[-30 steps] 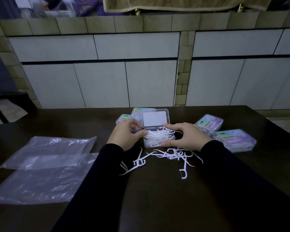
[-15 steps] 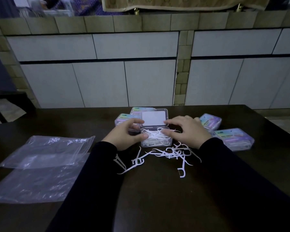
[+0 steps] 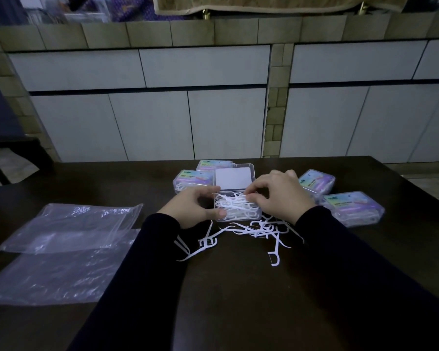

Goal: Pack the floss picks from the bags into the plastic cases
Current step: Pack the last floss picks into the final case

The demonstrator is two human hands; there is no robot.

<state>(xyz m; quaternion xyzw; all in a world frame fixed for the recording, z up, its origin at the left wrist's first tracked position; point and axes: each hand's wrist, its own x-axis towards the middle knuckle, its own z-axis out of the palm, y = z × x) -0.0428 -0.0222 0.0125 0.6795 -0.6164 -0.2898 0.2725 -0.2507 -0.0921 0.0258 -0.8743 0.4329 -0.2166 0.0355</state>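
On the dark desk (image 3: pixel 238 300) an open clear plastic case (image 3: pixel 237 207) sits in front of the person, its lid (image 3: pixel 235 179) tipped back toward 12 o'clock with a white label showing. The case is heaped with white floss picks (image 3: pixel 232 202), some poking above its rim.

The left hand (image 3: pixel 194 210) grips the case's 9 o'clock side, thumb along the near corner and fingers curled round the far edge. The right hand (image 3: pixel 280 197) is at the 3 o'clock side, its fingers bent down onto the pile; thumb and forefinger appear to pinch picks at the top of the heap, though the exact contact is hard to make out. Both arms wear dark sleeves (image 3: pixel 340 262).

At 6 o'clock from the case, just beside it, a scatter of loose floss picks (image 3: pixel 259 229) lies on the desk, one pick (image 3: pixel 275 254) a little apart toward the person.

Four closed cases with coloured labels surround the open one: two (image 3: pixel 194 179) at about 10 to 11 o'clock, touching each other, and two at 2 to 3 o'clock, the nearer (image 3: pixel 352 207) larger in view than the farther (image 3: pixel 317 181).

Well apart at 8 o'clock, two flattened clear plastic bags (image 3: pixel 69 229) overlap on the desk. Beyond the desk's far edge stand pale cabinet fronts (image 3: pixel 150 122).
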